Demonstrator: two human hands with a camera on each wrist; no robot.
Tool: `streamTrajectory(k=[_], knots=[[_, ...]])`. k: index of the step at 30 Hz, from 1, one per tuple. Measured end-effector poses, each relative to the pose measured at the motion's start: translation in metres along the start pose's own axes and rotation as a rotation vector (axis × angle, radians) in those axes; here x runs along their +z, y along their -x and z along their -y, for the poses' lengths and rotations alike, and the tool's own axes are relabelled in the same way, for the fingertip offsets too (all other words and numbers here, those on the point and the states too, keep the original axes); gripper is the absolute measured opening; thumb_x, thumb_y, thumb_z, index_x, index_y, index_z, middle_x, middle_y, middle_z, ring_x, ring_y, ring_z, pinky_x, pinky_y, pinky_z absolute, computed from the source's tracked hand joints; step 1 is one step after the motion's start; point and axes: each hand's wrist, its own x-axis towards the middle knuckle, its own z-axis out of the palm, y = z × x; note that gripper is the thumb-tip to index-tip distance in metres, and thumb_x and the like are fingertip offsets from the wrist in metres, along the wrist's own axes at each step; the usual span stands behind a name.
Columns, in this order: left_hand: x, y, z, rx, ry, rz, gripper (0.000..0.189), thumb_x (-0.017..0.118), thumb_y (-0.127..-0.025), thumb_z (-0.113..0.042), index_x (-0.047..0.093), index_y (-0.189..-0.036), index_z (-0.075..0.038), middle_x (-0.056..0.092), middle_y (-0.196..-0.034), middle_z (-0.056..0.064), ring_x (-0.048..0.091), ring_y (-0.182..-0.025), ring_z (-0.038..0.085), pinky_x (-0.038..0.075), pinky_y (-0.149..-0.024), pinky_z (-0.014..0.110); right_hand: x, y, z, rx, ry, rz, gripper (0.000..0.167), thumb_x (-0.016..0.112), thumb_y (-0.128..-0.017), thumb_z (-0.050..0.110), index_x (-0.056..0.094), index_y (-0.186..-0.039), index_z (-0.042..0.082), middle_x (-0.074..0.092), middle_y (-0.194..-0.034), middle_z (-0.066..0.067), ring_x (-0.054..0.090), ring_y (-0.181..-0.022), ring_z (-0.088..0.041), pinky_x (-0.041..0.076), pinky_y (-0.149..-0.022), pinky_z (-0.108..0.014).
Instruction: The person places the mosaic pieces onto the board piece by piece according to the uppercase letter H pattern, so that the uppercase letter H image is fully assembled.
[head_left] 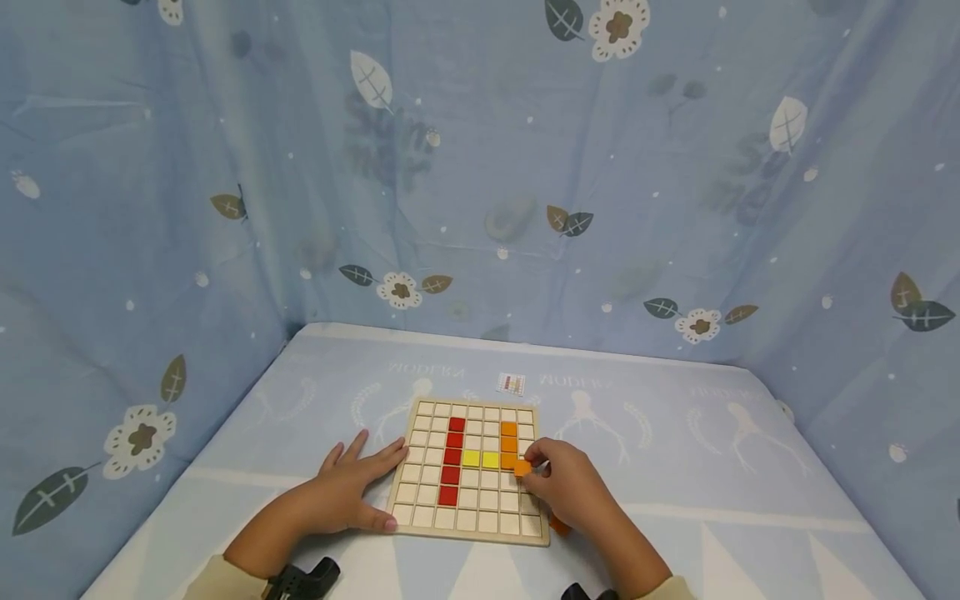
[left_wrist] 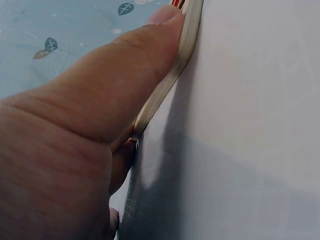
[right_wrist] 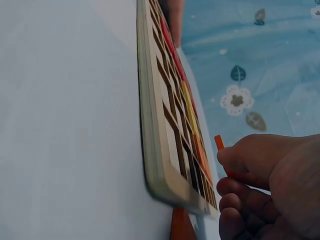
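Note:
A wooden grid board (head_left: 472,537) lies on the table with a column of several red tiles (head_left: 450,475), two yellow tiles (head_left: 471,459) and a short column of orange tiles (head_left: 508,444) in its cells. Between thumb and fingers my right hand (head_left: 566,483) pinches another orange tile (head_left: 522,468) at the board's right side; its thin edge shows in the right wrist view. My left hand (head_left: 341,492) rests along the board's left edge with fingers spread, its thumb (left_wrist: 145,55) against the front left corner.
More orange (head_left: 559,525) shows on the table off the board's right front corner, partly hidden by my right wrist. Behind the board lies a small printed card (head_left: 512,383). A blue patterned curtain (head_left: 465,167) encloses the table's back and sides.

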Motion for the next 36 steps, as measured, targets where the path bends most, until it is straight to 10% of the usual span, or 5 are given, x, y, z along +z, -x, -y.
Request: streamTrajectory(k=[36], knots=[[0.002,-0.003,0.0,-0.032,-0.017,0.0,0.115,0.089,-0.069,-0.061,0.036,-0.165,-0.027,0.028,-0.173,-0.005,-0.008,-0.159,0.051,-0.01,-0.121,0.073,0.011,-0.002,0.004,-0.071,0.069,0.051,0.019,0.082,-0.09,0.024,0.074,-0.105,0.016,0.057,-0.096,0.002,0.052,-0.085,-0.016,0.046,-0.074,-0.033]])
